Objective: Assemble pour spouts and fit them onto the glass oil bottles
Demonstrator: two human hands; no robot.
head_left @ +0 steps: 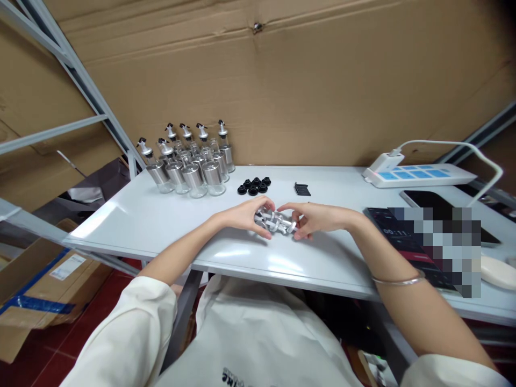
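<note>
Both hands are around a cluster of silver pourer spouts [276, 221] lying on the white table. My left hand [246, 215] cups the cluster's left side, with thumb and fingers curved about it. On the right side, the bent fingers of my right hand [309, 218] grip the end of the cluster; part of the fingers is hidden. Behind the hands sit several black round stoppers [253, 186] in a group. Small black pieces [302, 189] lie in a row to their right.
At the back left stand several glass bottles with steel sleeves [193, 179], some topped with pourers. A white power strip [421, 175] with a charger and cable is at the back right. A phone [419, 242], partly pixelated, and another dark device [435, 204] lie by my right forearm.
</note>
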